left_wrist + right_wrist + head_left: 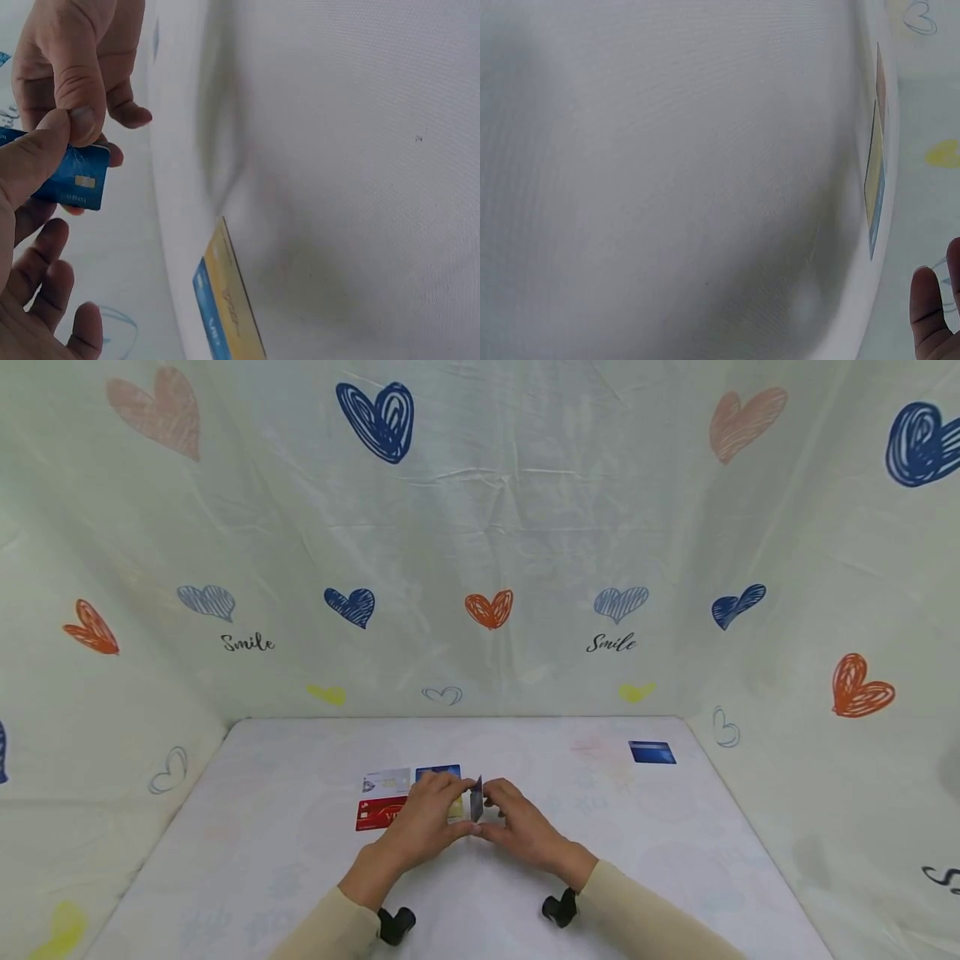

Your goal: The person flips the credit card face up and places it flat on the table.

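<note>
A blue bank card with a gold chip (84, 180) is held upright between my two hands, seen nearly edge-on in the head view. My left hand (423, 818) pinches it from the left, thumb on the chip side and some fingers spread below it in the left wrist view. From the other side my right hand (525, 828) grips the same card, its thumb (81, 105) pressing the card's edge next to my left thumb. In the right wrist view, only fingertips (927, 307) show at the lower right, and the held card is out of sight.
Left of the hands lie a silver-white card (386, 782), a red card (375, 815), a blue card (442, 769) and a yellow card (456, 810), the last partly covered by my left hand. Another blue card (652, 752) lies at the far right of the white table (675, 860).
</note>
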